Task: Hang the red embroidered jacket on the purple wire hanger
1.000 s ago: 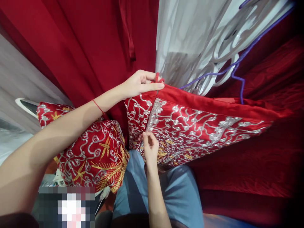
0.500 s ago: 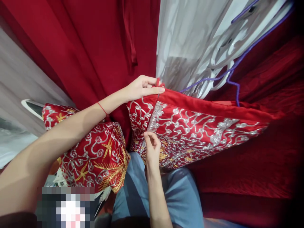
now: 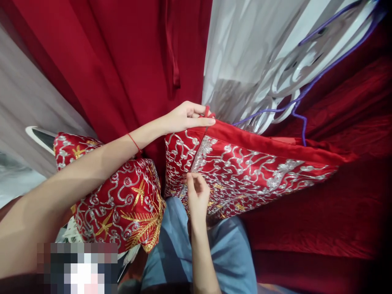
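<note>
A red satin skirt (image 3: 241, 157) with silver and gold embroidery hangs in front of my legs, its plain red waistband (image 3: 260, 139) uppermost. My left hand (image 3: 194, 116) is closed on the waistband, thumb on the near side, beside small red fabric loops (image 3: 208, 112). From there a dark zipper line (image 3: 199, 151) slants down to my right hand (image 3: 199, 194). Thumb and index finger of that hand pinch at the line's lower end; the pull itself is hidden between the fingertips.
A matching embroidered red garment (image 3: 119, 200) lies left, under my left forearm. A purple hanger (image 3: 301, 102) reaches the waistband from a white scrolled frame (image 3: 284, 98). Red drapes (image 3: 122, 53) and white drapes (image 3: 235, 41) hang behind. More red cloth (image 3: 306, 220) fills the right.
The view has shifted slightly. Both hands keep their hold at about the same spots on the skirt, and the zipper line looks the same length.
</note>
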Tool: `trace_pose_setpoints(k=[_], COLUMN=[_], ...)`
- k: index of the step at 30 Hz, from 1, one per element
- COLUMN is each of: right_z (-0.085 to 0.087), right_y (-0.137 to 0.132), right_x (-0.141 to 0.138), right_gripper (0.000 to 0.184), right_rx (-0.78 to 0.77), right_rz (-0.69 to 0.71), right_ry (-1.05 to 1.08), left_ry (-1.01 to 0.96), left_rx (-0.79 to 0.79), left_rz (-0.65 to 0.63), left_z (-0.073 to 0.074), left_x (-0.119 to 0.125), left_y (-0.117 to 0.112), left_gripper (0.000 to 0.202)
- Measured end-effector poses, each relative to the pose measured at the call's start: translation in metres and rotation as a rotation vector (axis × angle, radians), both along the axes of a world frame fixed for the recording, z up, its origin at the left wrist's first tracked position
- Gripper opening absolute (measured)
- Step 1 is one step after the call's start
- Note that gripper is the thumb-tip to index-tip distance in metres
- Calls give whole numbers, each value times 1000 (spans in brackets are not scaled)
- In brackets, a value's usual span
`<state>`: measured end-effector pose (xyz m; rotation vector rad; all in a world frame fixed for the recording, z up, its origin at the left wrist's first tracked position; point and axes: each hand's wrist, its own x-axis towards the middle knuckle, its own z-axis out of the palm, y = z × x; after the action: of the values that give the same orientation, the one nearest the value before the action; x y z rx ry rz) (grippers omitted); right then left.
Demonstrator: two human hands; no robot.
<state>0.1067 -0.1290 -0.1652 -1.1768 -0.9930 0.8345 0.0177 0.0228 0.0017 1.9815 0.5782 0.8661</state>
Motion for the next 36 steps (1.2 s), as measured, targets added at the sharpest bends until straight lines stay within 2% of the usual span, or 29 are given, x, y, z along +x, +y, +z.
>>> trace_pose_setpoints(k=[3, 9, 14, 19, 25, 36], right_z=[-2, -2, 0, 4, 5, 26], right_y=[2, 6, 10, 10, 9, 0], right_x=[0, -5, -7, -5, -6, -5], right_gripper=[25, 26, 23, 22, 21, 26], right_rx=[15, 24, 83, 43, 49, 65], right_rz=[10, 0, -7, 5, 33, 34], right_ry=[17, 203, 223, 190, 313, 171], left_ry=[0, 5, 4, -8, -13, 5], left_rx=[-10, -18, -14, -15, -29, -17], left_rz=[-13, -40, -16, -2, -9, -7], left_z=[-1, 0, 1, -2, -2, 1], left_x=[0, 0, 0, -1, 0, -1], left_y=[2, 1, 1, 4, 3, 0], left_gripper=[29, 30, 28, 26, 28, 29])
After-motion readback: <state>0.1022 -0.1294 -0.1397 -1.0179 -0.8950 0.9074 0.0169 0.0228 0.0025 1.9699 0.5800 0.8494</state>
